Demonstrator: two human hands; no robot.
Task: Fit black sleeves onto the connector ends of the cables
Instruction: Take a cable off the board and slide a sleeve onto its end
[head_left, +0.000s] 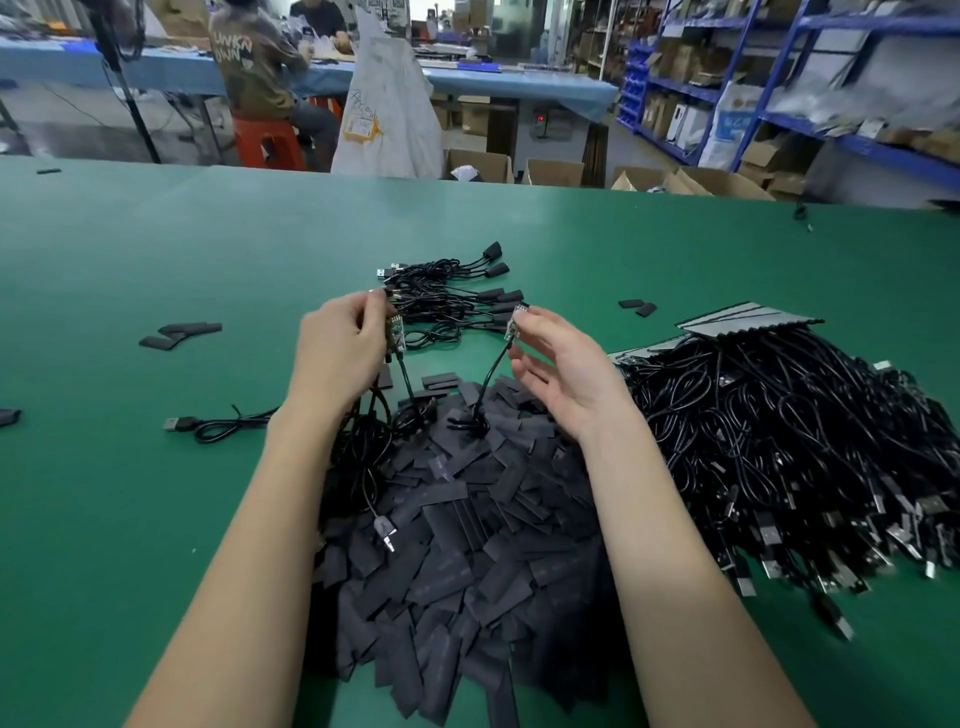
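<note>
The pile of black sleeves (467, 545) lies right below both hands. The left hand (340, 353) and right hand (558, 371) each pinch an upright bare connector board (514, 322); both are equally near.

black sleeves (457, 561), black cables (779, 431), green table (130, 467)

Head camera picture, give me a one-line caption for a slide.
Over a pile of black sleeves, left hand and right hand each hold a bare cable connector board.
</note>
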